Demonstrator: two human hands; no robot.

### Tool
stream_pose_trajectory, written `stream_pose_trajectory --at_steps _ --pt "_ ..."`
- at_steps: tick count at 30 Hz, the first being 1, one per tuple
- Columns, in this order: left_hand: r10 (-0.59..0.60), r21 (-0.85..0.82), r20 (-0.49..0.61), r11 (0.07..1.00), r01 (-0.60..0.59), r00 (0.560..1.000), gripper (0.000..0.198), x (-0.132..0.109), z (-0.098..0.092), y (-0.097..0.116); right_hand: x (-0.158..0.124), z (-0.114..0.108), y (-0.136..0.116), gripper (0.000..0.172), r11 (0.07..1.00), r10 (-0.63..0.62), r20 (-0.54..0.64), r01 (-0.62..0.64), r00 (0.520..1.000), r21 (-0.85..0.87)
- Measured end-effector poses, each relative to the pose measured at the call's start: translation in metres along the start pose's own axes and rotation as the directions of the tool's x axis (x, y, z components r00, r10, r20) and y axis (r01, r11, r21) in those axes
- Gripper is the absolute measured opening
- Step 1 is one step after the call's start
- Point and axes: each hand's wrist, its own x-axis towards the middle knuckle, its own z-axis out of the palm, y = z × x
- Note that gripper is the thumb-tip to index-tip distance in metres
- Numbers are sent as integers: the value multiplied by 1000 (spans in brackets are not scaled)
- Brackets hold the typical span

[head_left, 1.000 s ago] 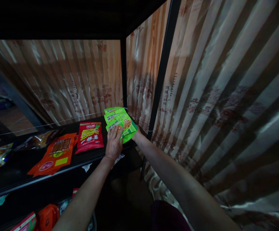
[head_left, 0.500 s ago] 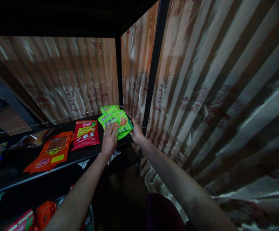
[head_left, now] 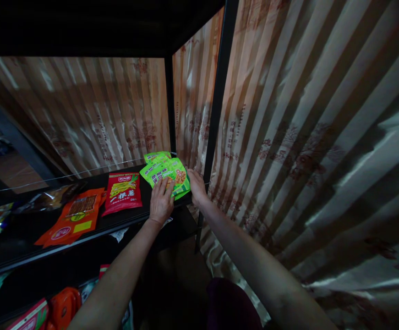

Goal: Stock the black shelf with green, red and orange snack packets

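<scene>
Several bright green snack bags (head_left: 175, 168) lie overlapped in a stack at the right end of the black shelf. My left hand (head_left: 162, 201) rests on the lower front of the top bag, fingers stretched flat over it. At the stack's right edge, my right hand (head_left: 198, 188) holds the side of the green bags with bent fingers; its fingertips are partly hidden. Left of the stack, a red snack bag (head_left: 122, 193) lies face up, apart from both hands.
Farther left on the shelf (head_left: 98, 225) are an orange snack bag (head_left: 79, 215) and a clear-and-brown packet (head_left: 50, 198). A thin wire (head_left: 82, 173) runs along the back. A black post (head_left: 216, 101) and striped curtain (head_left: 275, 114) border the right. More packets (head_left: 63, 306) sit below.
My left hand has slid slightly right across the green bags. The top bag has shifted a little, showing more of its print, and my right hand has moved in against its edge.
</scene>
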Motion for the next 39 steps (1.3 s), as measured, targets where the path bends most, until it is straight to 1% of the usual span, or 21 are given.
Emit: stream_pose_trajectory --at_steps 1,2,4,6,8,9,11,13,15,17,18,19,20,24,27,30,32,35,37,38,39 --pt "8 -15 9 1000 -8 1000 49 0 0 0 -2 -1 -2 38 990 -69 3 69 998 -126" --pt "12 -28 16 1000 -12 1000 49 0 -1 0 -4 -2 -5 41 958 -117 25 120 993 -261" --pt "13 -54 20 998 -12 1000 51 0 -4 0 -8 -4 -11 46 854 -156 109 190 982 -485" --pt "16 -92 25 996 -13 1000 54 0 -7 1 -9 -4 -16 47 762 -148 186 232 971 -604" --pt "-2 -146 29 989 7 1000 55 0 -8 0 -8 -4 -19 48 711 -131 214 242 968 -661" --pt "-30 -176 29 984 35 999 54 0 -8 0 -6 -4 -19 49 693 -126 223 247 967 -677" --pt "-126 -233 22 964 127 992 51 2 -8 -2 -3 -3 -20 48 670 -128 240 263 962 -695" --pt "-264 -283 6 925 255 965 50 6 -7 -5 -1 -3 -20 46 654 -138 264 288 955 -699" --pt "-429 -323 -5 856 404 904 51 11 -6 -8 1 -3 -22 44 638 -148 282 309 948 -705" --pt "-577 -354 -1 764 540 817 52 16 -3 -13 1 -3 -24 42 621 -155 291 322 944 -715" --pt "-627 -366 5 724 585 779 52 19 -2 -15 1 -3 -25 41 611 -157 297 329 942 -720" --pt "-659 -377 12 694 614 752 52 22 0 -17 1 -3 -26 40 602 -159 304 336 939 -724" --pt "-677 -386 16 675 630 736 51 24 3 -18 1 -2 -27 39 593 -158 313 343 937 -728" --pt "-717 -377 18 641 669 697 51 32 13 -21 2 0 -30 40 567 -159 320 352 934 -745" --pt "-736 -357 -20 637 683 676 51 35 20 -22 5 4 -35 41 538 -161 309 345 938 -769" --pt "-752 -353 -54 630 692 657 51 38 26 -23 18 10 -45 41 475 -149 316 348 937 -808" --pt "-774 -371 -38 598 710 632 51 39 28 -25 35 17 -51 39 450 -111 340 352 934 -821" --pt "-807 -419 -10 539 731 590 50 41 29 -27 71 33 -55 36 458 8 382 336 924 -823" --pt "-812 -415 1 531 739 584 50 41 29 -28 97 45 -51 33 492 57 408 331 911 -805" --pt "-808 -402 6 538 741 590 50 41 28 -29 109 52 -47 30 518 84 428 327 900 -790" --pt "-801 -389 7 549 740 598 49 41 29 -29 121 58 -42 28 536 113 417 298 902 -790"
